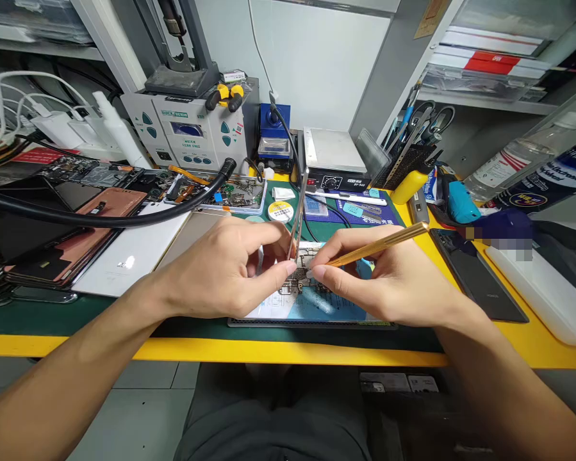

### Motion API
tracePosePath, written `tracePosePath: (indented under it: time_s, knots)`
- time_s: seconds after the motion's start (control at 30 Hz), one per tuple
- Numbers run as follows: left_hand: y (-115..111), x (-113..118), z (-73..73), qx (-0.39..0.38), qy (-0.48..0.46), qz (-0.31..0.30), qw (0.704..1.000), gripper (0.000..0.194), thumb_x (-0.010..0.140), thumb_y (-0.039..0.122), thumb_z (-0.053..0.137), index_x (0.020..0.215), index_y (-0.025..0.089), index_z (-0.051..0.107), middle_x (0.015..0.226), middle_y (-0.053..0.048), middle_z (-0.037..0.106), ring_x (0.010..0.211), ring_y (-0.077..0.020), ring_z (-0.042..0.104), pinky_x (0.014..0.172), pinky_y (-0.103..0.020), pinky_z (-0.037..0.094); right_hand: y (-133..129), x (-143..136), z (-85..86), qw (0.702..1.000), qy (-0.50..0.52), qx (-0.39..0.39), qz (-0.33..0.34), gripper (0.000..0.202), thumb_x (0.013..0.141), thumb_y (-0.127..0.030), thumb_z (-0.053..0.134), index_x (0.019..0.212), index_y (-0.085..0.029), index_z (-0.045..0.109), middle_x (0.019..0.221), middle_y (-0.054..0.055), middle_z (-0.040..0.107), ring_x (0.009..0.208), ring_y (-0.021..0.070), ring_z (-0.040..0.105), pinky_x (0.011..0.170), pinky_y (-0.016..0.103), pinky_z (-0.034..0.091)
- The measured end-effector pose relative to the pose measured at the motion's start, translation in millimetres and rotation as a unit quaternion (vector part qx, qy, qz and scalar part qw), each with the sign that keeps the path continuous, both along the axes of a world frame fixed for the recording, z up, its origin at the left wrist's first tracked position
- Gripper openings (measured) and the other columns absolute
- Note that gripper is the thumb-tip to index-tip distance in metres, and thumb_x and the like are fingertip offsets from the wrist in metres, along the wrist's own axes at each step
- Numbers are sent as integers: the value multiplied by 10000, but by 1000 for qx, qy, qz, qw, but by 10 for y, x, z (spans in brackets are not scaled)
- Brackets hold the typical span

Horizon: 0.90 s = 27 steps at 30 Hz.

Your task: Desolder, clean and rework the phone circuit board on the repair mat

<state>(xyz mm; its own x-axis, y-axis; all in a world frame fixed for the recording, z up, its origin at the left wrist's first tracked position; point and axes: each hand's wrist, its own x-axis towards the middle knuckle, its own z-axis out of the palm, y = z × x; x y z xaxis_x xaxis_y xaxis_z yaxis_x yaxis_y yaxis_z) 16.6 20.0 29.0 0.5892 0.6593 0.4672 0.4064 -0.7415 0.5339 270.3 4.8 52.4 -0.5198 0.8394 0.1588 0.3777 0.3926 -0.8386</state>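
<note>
My left hand (pixel 234 266) is closed around a pair of metal tweezers (pixel 299 214), which stand upright between thumb and fingers. My right hand (pixel 388 278) grips a slim tool with a gold handle (pixel 378 246) like a pen; its tip is too small to make out. Both sets of fingertips meet over a phone circuit board (pixel 295 282), partly hidden by the hands. Beneath the board is a flat blue and white work plate (pixel 326 308) on the green mat (pixel 186 323).
Stacked phone parts (pixel 90 224) and a white tablet (pixel 129 256) lie left, crossed by a black hose (pixel 138 221). Behind stand a hot air station (pixel 189 128) and a small heating plate (pixel 333 150). To the right are a tool holder (pixel 403 153) and a dark phone (pixel 480 275).
</note>
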Motion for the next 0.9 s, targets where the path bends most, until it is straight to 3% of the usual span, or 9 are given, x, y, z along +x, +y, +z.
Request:
tracePosePath:
  time_s: [0.9]
  knots:
    - [6, 14, -6, -21, -25, -11, 999, 107, 1000, 220, 729, 900, 185, 748, 709, 61, 701, 574, -73, 608, 542, -176, 491, -5, -1, -5, 999, -13, 33, 0, 134, 905, -96, 714, 821, -171, 787, 677, -44, 744, 576, 90, 622, 527, 196, 467]
